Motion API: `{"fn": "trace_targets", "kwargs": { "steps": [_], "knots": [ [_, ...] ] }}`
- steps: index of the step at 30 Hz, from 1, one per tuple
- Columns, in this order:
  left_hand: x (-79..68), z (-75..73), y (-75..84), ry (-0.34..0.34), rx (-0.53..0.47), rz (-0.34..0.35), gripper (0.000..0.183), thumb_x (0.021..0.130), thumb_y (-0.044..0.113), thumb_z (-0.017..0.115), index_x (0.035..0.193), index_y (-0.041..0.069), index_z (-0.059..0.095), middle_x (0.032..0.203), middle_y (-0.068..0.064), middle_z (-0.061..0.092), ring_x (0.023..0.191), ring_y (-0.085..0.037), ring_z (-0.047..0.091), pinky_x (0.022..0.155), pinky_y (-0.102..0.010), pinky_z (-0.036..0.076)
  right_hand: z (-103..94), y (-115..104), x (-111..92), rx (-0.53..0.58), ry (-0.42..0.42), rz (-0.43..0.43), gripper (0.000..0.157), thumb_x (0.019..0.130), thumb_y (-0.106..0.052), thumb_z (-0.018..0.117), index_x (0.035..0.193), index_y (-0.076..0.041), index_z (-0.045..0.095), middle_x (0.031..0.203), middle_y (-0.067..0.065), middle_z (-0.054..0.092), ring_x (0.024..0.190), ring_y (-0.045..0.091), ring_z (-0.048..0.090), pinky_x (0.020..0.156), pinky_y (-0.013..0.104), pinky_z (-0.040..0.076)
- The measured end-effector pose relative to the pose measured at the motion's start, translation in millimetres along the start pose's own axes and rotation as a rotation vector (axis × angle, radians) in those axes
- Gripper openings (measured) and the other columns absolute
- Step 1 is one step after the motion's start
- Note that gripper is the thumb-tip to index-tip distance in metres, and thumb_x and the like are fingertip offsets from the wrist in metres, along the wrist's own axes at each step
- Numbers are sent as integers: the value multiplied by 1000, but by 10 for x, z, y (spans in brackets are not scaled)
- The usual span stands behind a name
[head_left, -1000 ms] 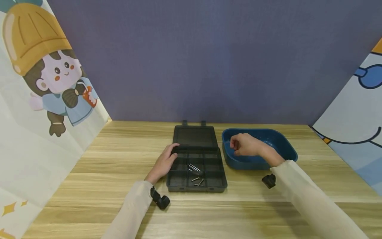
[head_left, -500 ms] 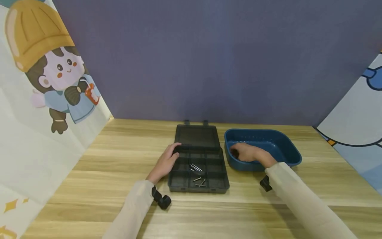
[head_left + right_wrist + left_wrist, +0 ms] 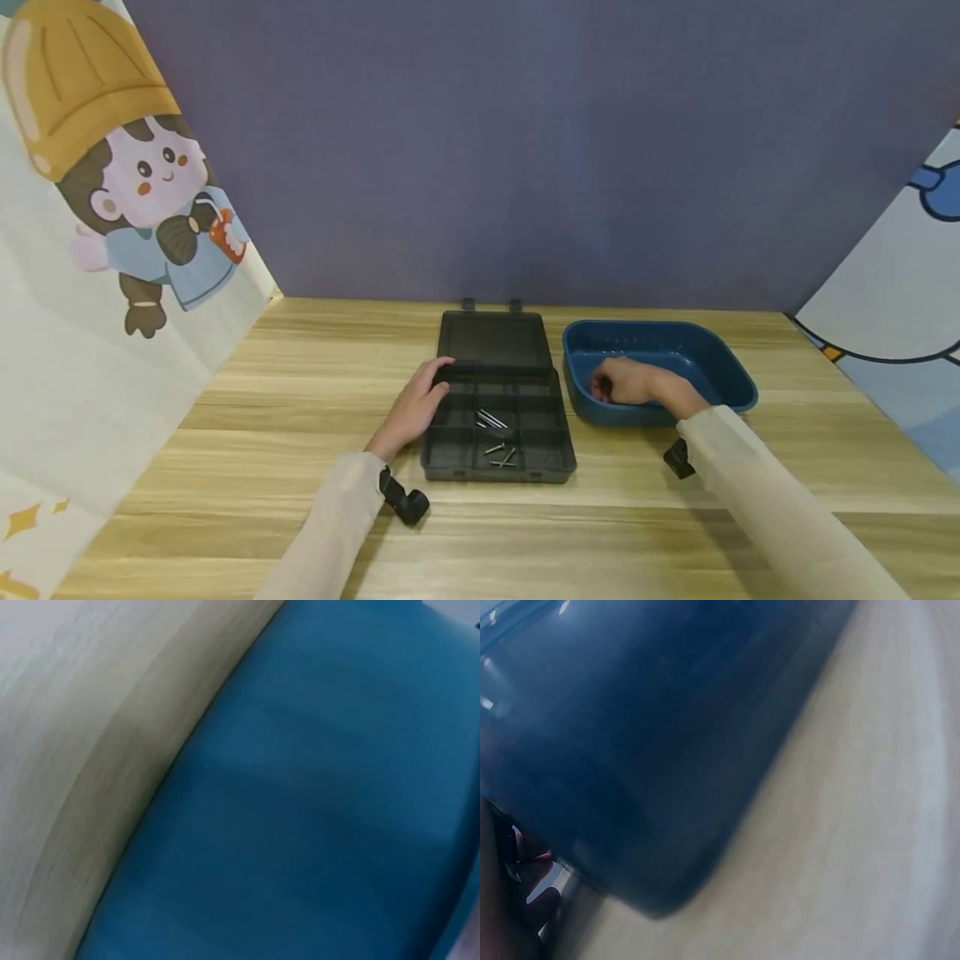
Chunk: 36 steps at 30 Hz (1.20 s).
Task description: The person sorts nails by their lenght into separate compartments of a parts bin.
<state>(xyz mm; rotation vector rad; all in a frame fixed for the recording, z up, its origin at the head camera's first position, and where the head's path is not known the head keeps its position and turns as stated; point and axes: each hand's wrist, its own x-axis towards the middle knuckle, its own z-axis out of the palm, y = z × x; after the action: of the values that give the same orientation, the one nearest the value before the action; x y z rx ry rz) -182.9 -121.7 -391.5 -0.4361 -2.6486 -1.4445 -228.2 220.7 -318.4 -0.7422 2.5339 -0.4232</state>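
My left hand point(image 3: 411, 408) rests along the left side of a dark, translucent compartment box point(image 3: 497, 476), its thumb and fingertips near the hinge line. The box's lid point(image 3: 495, 342) lies folded back. One middle compartment holds several thin silver nails point(image 3: 491, 418); the compartment in front of it holds several short screws point(image 3: 502, 456). To the right, my right hand point(image 3: 628, 381) reaches down inside a blue plastic bin point(image 3: 660, 325), fingers curled. Its fingertips are low in the bin, and whether they pinch anything is hidden. The bin's wall point(image 3: 300, 780) fills much of the right wrist view.
Both containers stand on a wood-grain table point(image 3: 315, 358) before a grey-blue back panel point(image 3: 480, 150). Printed cartoon panels flank it. A black wrist camera point(image 3: 405, 500) sits on the left sleeve, another point(image 3: 679, 458) on the right. A blurred dark blue surface point(image 3: 667, 750) fills the left wrist view.
My right hand has gone down from above the bin into it, then shifted slightly right. My left hand has kept its place on the box.
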Motion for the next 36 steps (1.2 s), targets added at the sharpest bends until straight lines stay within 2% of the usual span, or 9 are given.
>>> {"fn": "trace_targets", "kwargs": {
  "steps": [3, 7, 13, 16, 20, 26, 36],
  "knots": [
    [3, -1, 2, -2, -1, 5, 43, 99, 12, 42, 142, 10, 41, 147, -14, 40, 138, -33, 34, 110, -54, 28, -7, 25, 4, -34, 27, 15, 27, 83, 14, 46, 79, -8, 60, 74, 2, 56, 64, 13, 45, 69, 32, 43],
    [6, 7, 2, 6, 4, 13, 43, 98, 12, 43, 141, 9, 43, 145, -14, 41, 138, -33, 35, 110, -54, 29, -14, 68, 14, -87, 66, 57, 21, 81, 10, 51, 78, -9, 59, 75, 1, 56, 66, 14, 44, 73, 37, 41],
    [4, 18, 10, 4, -1, 7, 43, 98, 12, 43, 140, 9, 43, 145, -14, 42, 138, -32, 35, 110, -53, 29, -22, 145, 24, -73, 85, 114, 19, 79, 10, 49, 79, -8, 56, 76, 3, 53, 64, 15, 40, 64, 31, 34],
    [3, 15, 15, 2, -3, 2, 43, 98, 12, 43, 141, 10, 43, 145, -14, 41, 138, -32, 34, 110, -53, 29, -38, 182, 26, -80, 101, 126, 18, 79, 9, 51, 80, -8, 57, 76, 3, 53, 64, 15, 42, 67, 34, 40],
    [2, 3, 21, 1, -4, -2, 43, 98, 12, 42, 141, 11, 42, 146, -13, 41, 139, -32, 34, 110, -54, 28, -86, 205, 23, -98, 123, 122, 15, 79, 6, 54, 81, -7, 59, 75, 3, 55, 63, 15, 44, 74, 40, 41],
    [6, 3, 16, 8, -4, 1, 43, 98, 12, 42, 141, 11, 42, 146, -13, 41, 139, -32, 33, 111, -54, 27, -175, 183, -30, -95, 145, 92, 9, 80, 2, 57, 80, -7, 57, 73, 2, 53, 61, 14, 42, 61, 29, 37],
    [0, 6, 13, 10, -5, 5, 43, 98, 12, 43, 141, 10, 43, 146, -14, 41, 139, -33, 33, 111, -54, 27, -274, 61, -156, -59, 147, 64, 5, 82, 0, 56, 83, -5, 56, 68, 1, 49, 58, 13, 38, 59, 28, 35]
  ]
}}
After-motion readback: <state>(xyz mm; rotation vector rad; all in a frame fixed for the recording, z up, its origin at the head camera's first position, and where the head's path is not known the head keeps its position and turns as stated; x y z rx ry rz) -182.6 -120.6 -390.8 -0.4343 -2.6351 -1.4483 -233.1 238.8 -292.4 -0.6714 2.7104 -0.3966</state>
